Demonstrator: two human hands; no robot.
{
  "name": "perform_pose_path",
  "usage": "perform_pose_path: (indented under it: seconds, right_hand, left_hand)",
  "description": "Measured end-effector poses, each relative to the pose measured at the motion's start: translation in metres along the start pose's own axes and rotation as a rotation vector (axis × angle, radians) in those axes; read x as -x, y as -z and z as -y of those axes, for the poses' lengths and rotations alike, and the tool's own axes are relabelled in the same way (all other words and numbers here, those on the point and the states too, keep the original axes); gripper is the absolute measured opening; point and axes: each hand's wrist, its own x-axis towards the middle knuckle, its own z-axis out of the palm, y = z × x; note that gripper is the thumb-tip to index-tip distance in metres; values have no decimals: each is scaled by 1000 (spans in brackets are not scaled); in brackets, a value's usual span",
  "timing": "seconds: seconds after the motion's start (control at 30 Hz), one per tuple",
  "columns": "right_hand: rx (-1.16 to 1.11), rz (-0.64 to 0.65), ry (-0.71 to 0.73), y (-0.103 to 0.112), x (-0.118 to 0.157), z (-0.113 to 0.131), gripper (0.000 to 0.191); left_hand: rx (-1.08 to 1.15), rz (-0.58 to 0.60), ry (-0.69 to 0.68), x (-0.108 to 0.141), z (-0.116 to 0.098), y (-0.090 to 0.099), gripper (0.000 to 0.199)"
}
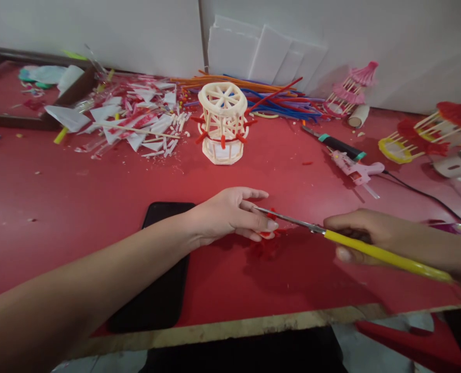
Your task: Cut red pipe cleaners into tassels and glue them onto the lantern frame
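My left hand [240, 215] hovers over the front of the red table, thumb and fingers pinched on a small red fuzzy piece [267, 234], perhaps pipe cleaner. Most of that piece is hidden by the fingers. My right hand [364, 235] grips a pair of yellow-handled scissors [370, 247]. Their slim metal blades point left and reach my left fingertips; whether they touch the red piece I cannot tell. Farther back stands a cream lattice tower [222, 124] with short red pieces sticking out around its middle.
A black phone [168, 280] lies under my left forearm. Paper and plastic scraps [137, 114] are heaped at back left, beside a wooden tray [55, 116]. Coloured pipe cleaners [285, 101] lie behind the tower. At right are a pink glue gun [357, 168] with its cord and a white mug [454, 165].
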Motion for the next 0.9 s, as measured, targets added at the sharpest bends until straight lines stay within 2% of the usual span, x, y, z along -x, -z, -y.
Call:
perform_pose_path:
  seconds: [0.1, 0.37, 0.67, 0.77, 0.9]
  right_hand:
    - [-35, 95, 10, -3, -5, -4, 46]
    - [-13, 56, -21, -8, -8, 5, 53]
    - [-10, 50, 34, -14, -10, -15, 47]
    - [-21, 68, 40, -19, -10, -17, 50]
    - [-42, 36, 11, -24, -13, -16, 56]
  left_hand:
    - [11, 1, -10, 0, 1, 0, 82]
    - [36, -22, 28, -1, -2, -1, 72]
    - [10, -29, 46, 1, -2, -1, 75]
    - [-20, -22, 69, 2, -1, 0, 79]
    - [-2, -21, 61, 2, -1, -1, 71]
